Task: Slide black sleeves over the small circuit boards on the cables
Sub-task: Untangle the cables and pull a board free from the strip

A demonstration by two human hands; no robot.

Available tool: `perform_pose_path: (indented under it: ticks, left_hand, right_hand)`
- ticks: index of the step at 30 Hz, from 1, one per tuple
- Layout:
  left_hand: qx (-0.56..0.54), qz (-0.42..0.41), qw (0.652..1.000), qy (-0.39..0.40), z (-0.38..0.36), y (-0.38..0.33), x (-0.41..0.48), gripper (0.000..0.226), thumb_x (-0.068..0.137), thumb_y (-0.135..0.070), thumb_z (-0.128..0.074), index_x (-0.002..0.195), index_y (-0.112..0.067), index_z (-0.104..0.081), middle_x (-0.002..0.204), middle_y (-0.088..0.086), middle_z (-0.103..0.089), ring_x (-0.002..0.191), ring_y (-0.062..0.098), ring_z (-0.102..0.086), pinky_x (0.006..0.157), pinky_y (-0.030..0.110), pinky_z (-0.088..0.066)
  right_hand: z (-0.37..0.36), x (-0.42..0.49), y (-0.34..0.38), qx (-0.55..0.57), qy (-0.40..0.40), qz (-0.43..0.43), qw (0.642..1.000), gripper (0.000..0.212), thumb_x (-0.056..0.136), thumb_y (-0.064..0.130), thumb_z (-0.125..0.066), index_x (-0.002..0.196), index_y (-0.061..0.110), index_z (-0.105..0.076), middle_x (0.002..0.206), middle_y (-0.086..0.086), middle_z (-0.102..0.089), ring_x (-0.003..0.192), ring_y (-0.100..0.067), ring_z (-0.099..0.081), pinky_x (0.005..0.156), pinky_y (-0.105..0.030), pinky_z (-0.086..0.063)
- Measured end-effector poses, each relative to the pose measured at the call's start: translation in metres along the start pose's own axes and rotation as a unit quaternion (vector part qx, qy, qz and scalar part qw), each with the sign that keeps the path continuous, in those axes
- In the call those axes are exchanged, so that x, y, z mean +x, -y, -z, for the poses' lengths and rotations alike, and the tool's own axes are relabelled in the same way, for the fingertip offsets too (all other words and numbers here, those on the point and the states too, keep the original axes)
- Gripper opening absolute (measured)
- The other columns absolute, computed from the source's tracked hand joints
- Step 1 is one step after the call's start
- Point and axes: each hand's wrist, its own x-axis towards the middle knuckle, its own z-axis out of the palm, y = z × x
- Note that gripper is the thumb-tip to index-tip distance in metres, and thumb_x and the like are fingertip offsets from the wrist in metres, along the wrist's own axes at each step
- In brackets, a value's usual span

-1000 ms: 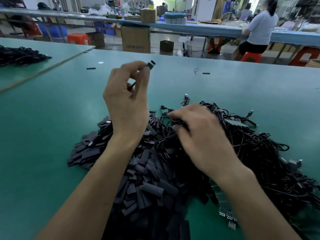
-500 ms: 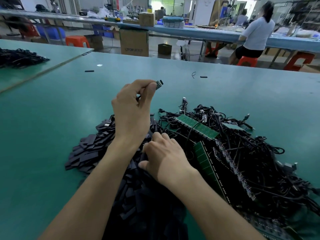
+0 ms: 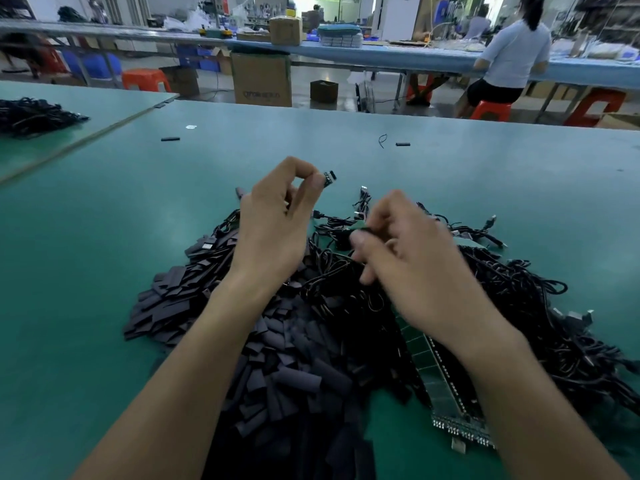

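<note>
Looks like the lining-up step. A small circuit board (image 3: 329, 177) is pinched at the fingertips of the left hand (image 3: 273, 233), held up just beyond the sleeve pile (image 3: 214, 306). Over the cable tangle (image 3: 519, 306) right of that pile, the right hand (image 3: 415, 268) is curled and blurry. A black sleeve (image 3: 360, 232) seems to be pinched in it, though that can't be sworn to. Next, the sleeve's open end probably has to be squared to the board and slid on.

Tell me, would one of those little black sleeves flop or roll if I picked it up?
Probably light: the right hand seems to pinch one sleeve easily. Likely soft, not stiff: many in the pile lie squashed flat. Flat ones shouldn't roll; rounder ones might.
</note>
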Motion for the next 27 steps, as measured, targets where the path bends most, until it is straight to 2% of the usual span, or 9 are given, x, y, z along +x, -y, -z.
perform_pose_path:
  ticks: [2,5,8,11,13,16,20,23,27]
  left_hand:
    - [-0.006,-0.003,0.999,0.039,-0.001,-0.001,-0.002,0.017,0.101,-0.038,-0.055,0.085,-0.040,-0.060,0.053,-0.016,-0.043,0.049,0.004,-0.036,0.048,0.015,-0.029]
    - [-0.008,0.003,0.997,0.080,-0.002,-0.002,-0.004,0.015,0.101,-0.037,-0.055,0.093,-0.035,-0.067,0.049,-0.019,-0.045,0.047,0.003,-0.034,0.048,0.017,-0.028]
    - [0.012,0.008,0.993,0.113,-0.002,-0.004,-0.006,0.019,0.103,-0.030,-0.053,0.111,-0.031,-0.070,0.049,-0.021,-0.048,0.046,0.002,-0.038,0.050,0.018,-0.032]
    - [0.019,-0.006,0.989,0.146,0.001,-0.008,-0.008,0.028,0.103,-0.019,-0.053,0.125,-0.030,-0.068,0.077,-0.019,-0.066,0.058,0.003,-0.054,0.057,0.017,-0.041]
    - [0.013,-0.011,0.990,0.139,0.002,-0.010,-0.009,0.027,0.100,-0.016,-0.058,0.119,-0.031,-0.071,0.084,-0.012,-0.069,0.070,0.009,-0.063,0.059,0.022,-0.047]
    - [-0.010,-0.011,0.994,0.112,0.001,-0.011,-0.010,0.024,0.092,-0.011,-0.070,0.107,-0.029,-0.075,0.082,-0.016,-0.073,0.073,0.008,-0.070,0.068,0.022,-0.054]
    - [0.010,-0.042,0.997,0.064,0.001,-0.011,-0.013,0.018,0.082,-0.010,-0.081,0.093,-0.024,-0.078,0.084,-0.015,-0.074,0.075,0.000,-0.071,0.073,0.015,-0.056]
    - [0.025,-0.063,0.997,0.037,-0.001,-0.011,-0.014,0.012,0.080,-0.011,-0.083,0.088,-0.018,-0.078,0.086,-0.010,-0.075,0.076,0.002,-0.071,0.076,0.022,-0.059]
    - [0.024,-0.068,0.997,0.025,-0.002,-0.012,-0.014,0.012,0.080,-0.012,-0.083,0.087,-0.019,-0.077,0.084,-0.011,-0.074,0.075,0.002,-0.070,0.074,0.021,-0.059]
  right_hand:
    - [0.012,0.003,-0.005,0.046,-0.039,-0.011,0.998,0.018,0.098,0.020,-0.060,0.091,0.031,-0.048,0.074,0.004,-0.071,0.061,-0.005,-0.069,0.055,-0.016,-0.049]
    - [0.021,0.005,-0.011,0.058,-0.066,-0.007,0.996,0.017,0.097,0.019,-0.063,0.106,0.033,-0.057,0.078,0.011,-0.075,0.071,-0.003,-0.072,0.068,-0.025,-0.056]
    - [0.024,0.005,-0.013,0.066,-0.076,0.004,0.995,0.020,0.096,0.018,-0.065,0.099,0.037,-0.068,0.076,0.012,-0.074,0.068,-0.001,-0.071,0.063,-0.019,-0.057]
    - [0.025,0.006,-0.014,0.090,-0.095,0.004,0.991,0.022,0.096,0.016,-0.065,0.101,0.036,-0.072,0.076,0.011,-0.074,0.067,-0.005,-0.071,0.060,-0.017,-0.054]
    - [0.024,0.006,-0.015,0.094,-0.115,0.001,0.989,0.021,0.092,0.016,-0.070,0.103,0.033,-0.075,0.079,0.013,-0.075,0.073,-0.006,-0.072,0.070,-0.021,-0.058]
    - [0.022,0.006,-0.014,0.114,-0.130,0.001,0.985,0.019,0.083,0.020,-0.081,0.100,0.029,-0.076,0.087,0.018,-0.076,0.083,-0.003,-0.073,0.082,-0.025,-0.059]
    - [0.022,0.007,-0.015,0.116,-0.160,0.013,0.980,0.030,0.082,0.017,-0.081,0.105,0.034,-0.073,0.090,0.017,-0.076,0.088,-0.002,-0.072,0.087,-0.029,-0.059]
    - [0.022,0.008,-0.017,0.093,-0.158,0.016,0.983,0.040,0.083,0.018,-0.080,0.120,0.030,-0.069,0.099,0.022,-0.071,0.093,0.001,-0.071,0.091,-0.030,-0.058]
    - [0.021,0.010,-0.020,0.087,-0.147,0.019,0.985,0.032,0.081,0.019,-0.082,0.106,0.037,-0.071,0.089,0.027,-0.071,0.087,0.003,-0.071,0.087,-0.025,-0.059]
